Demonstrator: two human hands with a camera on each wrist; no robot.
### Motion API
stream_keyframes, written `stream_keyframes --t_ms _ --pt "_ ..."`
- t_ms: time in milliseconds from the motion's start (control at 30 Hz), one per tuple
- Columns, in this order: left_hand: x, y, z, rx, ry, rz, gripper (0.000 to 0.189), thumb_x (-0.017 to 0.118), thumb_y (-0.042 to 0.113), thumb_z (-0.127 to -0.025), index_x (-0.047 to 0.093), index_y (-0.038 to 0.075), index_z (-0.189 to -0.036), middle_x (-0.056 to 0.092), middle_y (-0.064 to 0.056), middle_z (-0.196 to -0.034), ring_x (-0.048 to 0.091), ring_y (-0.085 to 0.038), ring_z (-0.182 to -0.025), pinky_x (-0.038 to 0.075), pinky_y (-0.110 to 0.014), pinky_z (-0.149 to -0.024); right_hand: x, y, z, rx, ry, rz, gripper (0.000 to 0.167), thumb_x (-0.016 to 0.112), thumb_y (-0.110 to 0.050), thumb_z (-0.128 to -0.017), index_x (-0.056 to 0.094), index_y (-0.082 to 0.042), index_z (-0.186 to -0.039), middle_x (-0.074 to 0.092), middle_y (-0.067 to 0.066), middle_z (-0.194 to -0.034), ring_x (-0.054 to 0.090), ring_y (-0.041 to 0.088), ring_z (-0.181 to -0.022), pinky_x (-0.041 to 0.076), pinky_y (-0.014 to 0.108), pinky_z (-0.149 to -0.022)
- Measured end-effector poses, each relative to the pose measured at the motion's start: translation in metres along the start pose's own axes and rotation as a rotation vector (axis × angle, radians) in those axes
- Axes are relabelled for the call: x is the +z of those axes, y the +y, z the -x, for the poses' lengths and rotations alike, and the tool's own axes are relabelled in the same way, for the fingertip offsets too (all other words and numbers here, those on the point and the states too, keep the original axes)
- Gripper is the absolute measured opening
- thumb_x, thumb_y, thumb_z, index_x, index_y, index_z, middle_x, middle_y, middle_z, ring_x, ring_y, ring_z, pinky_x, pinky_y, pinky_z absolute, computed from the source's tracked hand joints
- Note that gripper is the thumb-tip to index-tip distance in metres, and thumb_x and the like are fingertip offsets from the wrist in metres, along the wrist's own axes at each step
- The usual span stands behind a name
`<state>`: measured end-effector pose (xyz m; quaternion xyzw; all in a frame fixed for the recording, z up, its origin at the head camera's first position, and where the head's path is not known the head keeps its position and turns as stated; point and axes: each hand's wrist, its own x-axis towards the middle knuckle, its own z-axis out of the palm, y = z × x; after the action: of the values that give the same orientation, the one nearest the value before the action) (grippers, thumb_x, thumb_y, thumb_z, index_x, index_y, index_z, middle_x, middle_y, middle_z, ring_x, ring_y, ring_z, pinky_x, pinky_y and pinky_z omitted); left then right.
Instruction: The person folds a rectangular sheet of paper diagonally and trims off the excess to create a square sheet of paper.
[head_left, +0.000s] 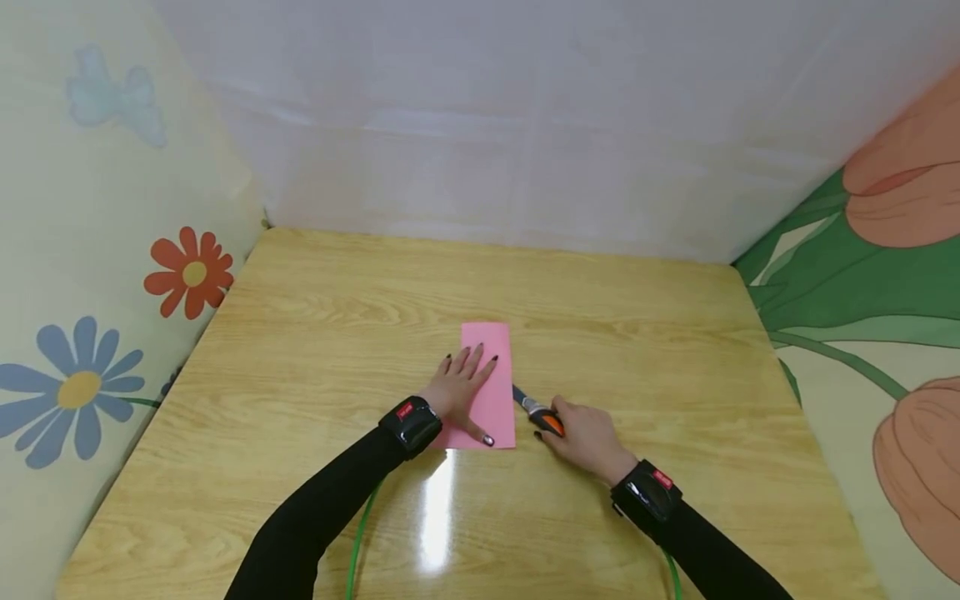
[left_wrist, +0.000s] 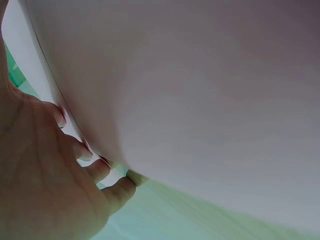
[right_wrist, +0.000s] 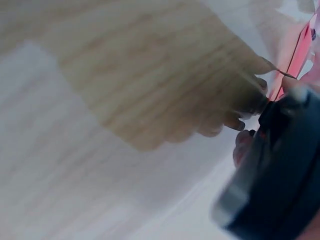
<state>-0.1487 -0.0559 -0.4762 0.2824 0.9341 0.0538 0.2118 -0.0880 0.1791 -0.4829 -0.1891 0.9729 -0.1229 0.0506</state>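
A pink sheet of paper (head_left: 493, 408) lies lengthwise near the middle of the table. My left hand (head_left: 459, 392) presses on it with spread fingers, the thumb down by its near edge. Seen from the left wrist, a pale curved sheet (left_wrist: 200, 110) fills most of the picture beside the left fingers (left_wrist: 120, 192). My right hand (head_left: 588, 437) grips a utility knife (head_left: 549, 421) with an orange and black handle. The dark blade points up and left and meets the paper's right edge. A large dark shape (right_wrist: 280, 170) covers much of the right hand in the right wrist view.
The wood-grain table (head_left: 637, 333) runs back to a white cloth (head_left: 487, 150). Floral panels flank both sides. Each wrist wears a black band (head_left: 411, 427), and green cables (head_left: 360, 533) trail from both bands toward the near edge.
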Motion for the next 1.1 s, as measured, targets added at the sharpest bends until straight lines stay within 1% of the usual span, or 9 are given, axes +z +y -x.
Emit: stream_keyframes --t_ms 233,400,533,667,767,867,967,1100 --pt "0.002 0.000 0.001 -0.003 -0.003 -0.013 0.130 0.075 0.068 -0.058 0.005 0.011 -0.152 -0.009 -0.021 -0.155 -0.003 -0.038 -0.141 0.007 -0.055 -0.112 -0.002 0.001 -0.010 -0.024 -0.020 -0.009 0.034 0.071 -0.035 -0.082 0.054 -0.010 -0.096 0.046 -0.004 -0.062 0.040 0.010 -0.051 0.027 0.022 -0.044" --pt "0.002 0.001 0.000 0.009 -0.011 -0.007 0.130 0.075 0.068 -0.058 0.005 0.012 -0.152 -0.009 -0.020 -0.155 -0.005 -0.037 -0.142 0.005 -0.054 -0.113 -0.004 0.004 -0.006 -0.001 -0.041 -0.008 0.032 0.072 -0.034 -0.082 0.053 -0.010 -0.094 0.044 -0.004 -0.062 0.039 0.010 -0.051 0.026 0.022 -0.045" --pt "0.003 0.001 -0.002 0.009 -0.013 -0.017 0.130 0.074 0.069 -0.058 0.003 0.013 -0.152 -0.010 -0.018 -0.155 -0.006 -0.036 -0.142 0.004 -0.053 -0.113 -0.003 0.006 -0.006 0.004 -0.036 -0.006 0.032 0.072 -0.033 -0.082 0.053 -0.010 -0.094 0.044 -0.004 -0.062 0.039 0.010 -0.050 0.026 0.022 -0.044" --pt "0.003 0.001 -0.002 0.012 -0.006 -0.007 0.130 0.075 0.068 -0.057 0.005 0.012 -0.152 -0.009 -0.019 -0.155 -0.005 -0.037 -0.142 0.004 -0.055 -0.113 -0.003 0.005 -0.012 -0.008 -0.039 -0.019 0.032 0.070 -0.033 -0.084 0.053 -0.009 -0.097 0.044 -0.004 -0.062 0.039 0.010 -0.050 0.025 0.022 -0.044" --pt "0.002 0.000 -0.002 0.013 -0.006 -0.003 0.131 0.075 0.068 -0.057 0.005 0.012 -0.152 -0.009 -0.019 -0.155 -0.005 -0.037 -0.142 0.005 -0.055 -0.112 -0.004 0.005 -0.017 -0.027 -0.025 -0.004 0.033 0.069 -0.033 -0.084 0.054 -0.008 -0.099 0.045 -0.003 -0.063 0.039 0.011 -0.050 0.025 0.022 -0.044" --pt "0.001 -0.001 -0.002 0.015 -0.005 -0.009 0.130 0.075 0.068 -0.057 0.005 0.012 -0.152 -0.009 -0.020 -0.155 -0.005 -0.037 -0.142 0.005 -0.055 -0.112 -0.006 0.007 -0.017 -0.037 -0.009 0.035 0.035 0.071 -0.033 -0.083 0.055 -0.007 -0.101 0.049 -0.003 -0.064 0.040 0.011 -0.051 0.027 0.023 -0.043" --pt "0.002 -0.001 -0.002 0.021 -0.002 -0.013 0.130 0.075 0.068 -0.058 0.006 0.012 -0.152 -0.008 -0.020 -0.155 -0.005 -0.038 -0.142 0.005 -0.055 -0.112 -0.008 0.011 -0.017 -0.033 0.002 0.058 0.035 0.073 -0.033 -0.080 0.056 -0.008 -0.099 0.051 -0.002 -0.065 0.042 0.011 -0.052 0.030 0.024 -0.043" --pt "0.003 -0.001 -0.001 0.025 0.001 -0.003 0.129 0.075 0.068 -0.058 0.006 0.011 -0.152 -0.007 -0.020 -0.155 -0.004 -0.038 -0.141 0.006 -0.056 -0.112 -0.009 0.014 -0.023 -0.026 -0.012 0.042 0.035 0.072 -0.034 -0.081 0.057 -0.009 -0.101 0.053 -0.002 -0.069 0.043 0.011 -0.055 0.031 0.023 -0.046"
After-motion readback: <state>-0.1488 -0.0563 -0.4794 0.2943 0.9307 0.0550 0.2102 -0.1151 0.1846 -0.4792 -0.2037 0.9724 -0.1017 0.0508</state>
